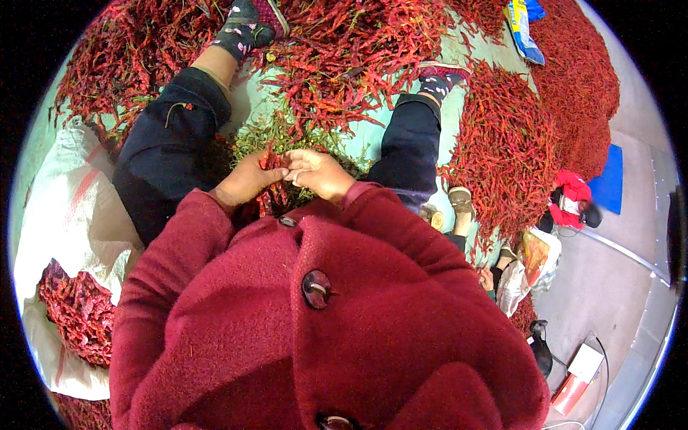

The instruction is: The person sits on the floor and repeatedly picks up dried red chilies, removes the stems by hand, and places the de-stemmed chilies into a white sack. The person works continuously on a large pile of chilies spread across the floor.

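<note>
My left hand (248, 177) is closed around several dried red chilli peppers (266, 200), which stick out above and below the fingers. The fingertips of my right hand (319, 173) meet my left thumb beside these peppers. Whether a pepper or stem is pinched between the right fingers is hidden. Just beyond both hands, between my legs, lies a heap of greenish chilli stems (257, 137). A large spread of dried red chillies (344, 64) covers the pale green sheet (364, 144) around my feet.
At my left stands a white woven sack (70, 183) with red chillies in its opening. On the right are a long chilli heap (502, 150) and a bigger one (578, 80) behind it. Another person's shoe (461, 202) and hand (486, 279) are close by on my right.
</note>
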The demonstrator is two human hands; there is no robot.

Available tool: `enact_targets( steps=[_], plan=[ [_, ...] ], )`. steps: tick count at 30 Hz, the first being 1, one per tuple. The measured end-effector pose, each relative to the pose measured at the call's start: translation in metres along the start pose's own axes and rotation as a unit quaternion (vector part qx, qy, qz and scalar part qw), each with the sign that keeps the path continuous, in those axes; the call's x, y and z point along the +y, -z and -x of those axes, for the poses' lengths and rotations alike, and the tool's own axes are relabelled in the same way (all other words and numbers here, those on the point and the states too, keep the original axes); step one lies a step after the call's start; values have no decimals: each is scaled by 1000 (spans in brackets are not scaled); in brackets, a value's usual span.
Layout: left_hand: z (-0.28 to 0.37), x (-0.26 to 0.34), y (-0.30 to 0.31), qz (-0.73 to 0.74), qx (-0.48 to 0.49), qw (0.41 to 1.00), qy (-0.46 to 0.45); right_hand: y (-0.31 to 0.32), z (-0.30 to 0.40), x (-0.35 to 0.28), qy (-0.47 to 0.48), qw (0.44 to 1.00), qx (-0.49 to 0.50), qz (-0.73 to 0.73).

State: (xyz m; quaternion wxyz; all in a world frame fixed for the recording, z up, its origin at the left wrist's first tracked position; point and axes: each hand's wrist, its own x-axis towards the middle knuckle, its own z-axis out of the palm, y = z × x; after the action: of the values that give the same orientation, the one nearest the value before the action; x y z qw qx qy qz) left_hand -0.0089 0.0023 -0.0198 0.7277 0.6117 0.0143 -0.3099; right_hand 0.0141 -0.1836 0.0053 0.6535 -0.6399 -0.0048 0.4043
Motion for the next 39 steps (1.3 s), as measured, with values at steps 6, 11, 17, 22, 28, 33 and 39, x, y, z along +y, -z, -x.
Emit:
enact_targets(
  steps=[6,11,17,22,28,33,39],
  plan=[
    [-4,3,5,75,50,995,35,59,-22,33,99,936,168,292],
    [-5,-10,8,88,47,994,48,77,-20,38,55,836,199,508],
    [-9,-12,10,72,26,996,47,84,-32,54,17,787,202,583],
    [-12,-15,11,59,16,997,40,90,-31,58,34,792,200,575],
    [-10,-20,13,90,34,995,13,89,-21,48,-33,878,206,430],
    [-8,-18,14,65,54,995,46,74,-3,34,-57,967,169,182],
    [-2,-4,5,96,33,993,60,60,0,40,37,966,165,194]
  ],
)
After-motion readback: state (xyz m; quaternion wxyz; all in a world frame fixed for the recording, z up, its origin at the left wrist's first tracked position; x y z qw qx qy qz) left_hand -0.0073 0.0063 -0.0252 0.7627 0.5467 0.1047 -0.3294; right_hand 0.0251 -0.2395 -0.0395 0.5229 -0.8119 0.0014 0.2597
